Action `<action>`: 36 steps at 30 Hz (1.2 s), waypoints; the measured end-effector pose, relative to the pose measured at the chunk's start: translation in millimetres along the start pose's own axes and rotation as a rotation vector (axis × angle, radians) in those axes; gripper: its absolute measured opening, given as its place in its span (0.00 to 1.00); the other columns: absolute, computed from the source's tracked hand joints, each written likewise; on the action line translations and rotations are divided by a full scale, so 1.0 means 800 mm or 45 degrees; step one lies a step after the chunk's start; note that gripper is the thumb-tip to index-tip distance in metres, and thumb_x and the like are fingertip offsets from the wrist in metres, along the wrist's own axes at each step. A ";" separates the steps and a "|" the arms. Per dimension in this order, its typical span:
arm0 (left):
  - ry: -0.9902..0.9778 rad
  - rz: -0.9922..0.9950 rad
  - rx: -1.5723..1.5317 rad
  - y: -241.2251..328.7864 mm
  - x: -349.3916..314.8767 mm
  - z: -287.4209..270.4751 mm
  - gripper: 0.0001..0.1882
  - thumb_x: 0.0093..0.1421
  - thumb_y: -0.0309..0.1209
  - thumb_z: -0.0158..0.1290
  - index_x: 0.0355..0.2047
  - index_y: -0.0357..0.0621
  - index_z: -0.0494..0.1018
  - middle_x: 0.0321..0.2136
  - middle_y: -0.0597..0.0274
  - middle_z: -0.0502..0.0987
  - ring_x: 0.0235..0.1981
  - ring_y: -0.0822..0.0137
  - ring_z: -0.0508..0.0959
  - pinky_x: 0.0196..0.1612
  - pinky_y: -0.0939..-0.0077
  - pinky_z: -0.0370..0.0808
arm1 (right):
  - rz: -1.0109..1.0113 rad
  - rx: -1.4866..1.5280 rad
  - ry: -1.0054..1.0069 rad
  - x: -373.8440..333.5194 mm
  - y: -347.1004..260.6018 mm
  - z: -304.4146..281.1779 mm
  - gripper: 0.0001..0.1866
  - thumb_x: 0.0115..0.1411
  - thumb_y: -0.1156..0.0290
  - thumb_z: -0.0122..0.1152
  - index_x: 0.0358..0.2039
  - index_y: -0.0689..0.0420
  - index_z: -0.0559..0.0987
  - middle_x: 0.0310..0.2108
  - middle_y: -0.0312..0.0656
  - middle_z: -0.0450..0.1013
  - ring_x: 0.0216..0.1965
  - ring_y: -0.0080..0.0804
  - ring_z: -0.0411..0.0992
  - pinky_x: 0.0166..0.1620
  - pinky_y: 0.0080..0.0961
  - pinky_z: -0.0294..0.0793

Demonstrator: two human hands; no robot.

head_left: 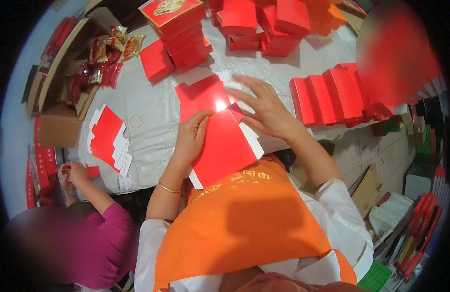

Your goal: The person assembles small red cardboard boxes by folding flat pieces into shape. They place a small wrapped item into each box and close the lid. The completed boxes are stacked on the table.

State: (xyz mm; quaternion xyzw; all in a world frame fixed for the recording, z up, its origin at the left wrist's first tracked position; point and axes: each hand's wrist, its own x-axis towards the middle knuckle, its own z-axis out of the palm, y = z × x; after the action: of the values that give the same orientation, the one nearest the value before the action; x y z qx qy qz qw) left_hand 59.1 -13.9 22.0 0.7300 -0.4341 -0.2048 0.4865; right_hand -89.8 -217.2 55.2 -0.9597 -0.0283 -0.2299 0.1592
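A red cardboard box blank [222, 151] with white flaps lies partly unfolded in front of my apron, its lower end close to my body. My left hand [192, 136] grips its left edge near the crease, fingers curled and thumb on top. My right hand [268, 108] is spread over the upper right side, fingers apart, close to the white flaps; whether the fingertips touch them is unclear. Beyond the crease is more red card [203, 95], glossy in the light. To the left, several flat red blanks [107, 138] with white flaps lie fanned out.
Stacked red boxes [183, 46] stand at the back; more [239, 22] lie beside them. A row of red boxes [325, 97] is at the right. An open carton [59, 129] and wrapped packets [108, 56] lie back left. Another person's hands [74, 176] work at the lower left.
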 end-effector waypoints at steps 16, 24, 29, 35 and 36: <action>-0.102 -0.086 0.205 0.077 -0.032 -0.038 0.13 0.70 0.32 0.50 0.44 0.32 0.75 0.34 0.55 0.82 0.33 0.64 0.80 0.38 0.72 0.75 | 0.555 1.237 0.444 -0.005 -0.019 -0.019 0.20 0.63 0.60 0.63 0.52 0.55 0.75 0.41 0.42 0.76 0.42 0.31 0.76 0.48 0.32 0.74; 0.348 -0.009 -0.070 0.034 -0.024 0.062 0.21 0.71 0.32 0.46 0.60 0.33 0.62 0.48 0.46 0.76 0.47 0.62 0.76 0.51 0.65 0.73 | 0.548 0.717 0.578 -0.033 -0.064 0.066 0.39 0.70 0.54 0.50 0.72 0.61 0.50 0.62 0.57 0.62 0.59 0.50 0.66 0.62 0.38 0.64; 0.212 0.129 -0.155 0.057 -0.035 0.064 0.40 0.69 0.29 0.46 0.73 0.40 0.35 0.62 0.39 0.64 0.59 0.52 0.71 0.61 0.61 0.68 | 0.535 0.859 0.536 -0.047 -0.040 0.051 0.36 0.70 0.59 0.51 0.71 0.61 0.52 0.64 0.55 0.62 0.62 0.51 0.64 0.64 0.39 0.62; 0.254 0.260 -0.567 0.066 -0.024 0.057 0.41 0.70 0.32 0.47 0.73 0.42 0.35 0.66 0.43 0.58 0.63 0.56 0.66 0.64 0.62 0.64 | 0.616 1.397 0.410 -0.033 -0.056 0.018 0.31 0.68 0.66 0.53 0.68 0.59 0.56 0.61 0.51 0.64 0.60 0.38 0.65 0.63 0.34 0.63; 0.260 0.238 -0.599 0.068 -0.026 0.056 0.38 0.70 0.33 0.47 0.72 0.41 0.38 0.65 0.45 0.59 0.63 0.57 0.65 0.64 0.63 0.64 | 0.624 1.455 0.384 -0.031 -0.059 0.013 0.31 0.68 0.67 0.54 0.68 0.59 0.56 0.60 0.50 0.65 0.60 0.35 0.65 0.62 0.33 0.64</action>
State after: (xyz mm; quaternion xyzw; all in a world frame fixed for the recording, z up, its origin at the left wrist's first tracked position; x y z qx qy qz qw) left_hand -7.7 -28.7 47.6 0.5706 -0.3889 -0.1796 0.7007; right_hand -113.5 -168.8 49.1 -0.6591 0.0965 -0.2681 0.6960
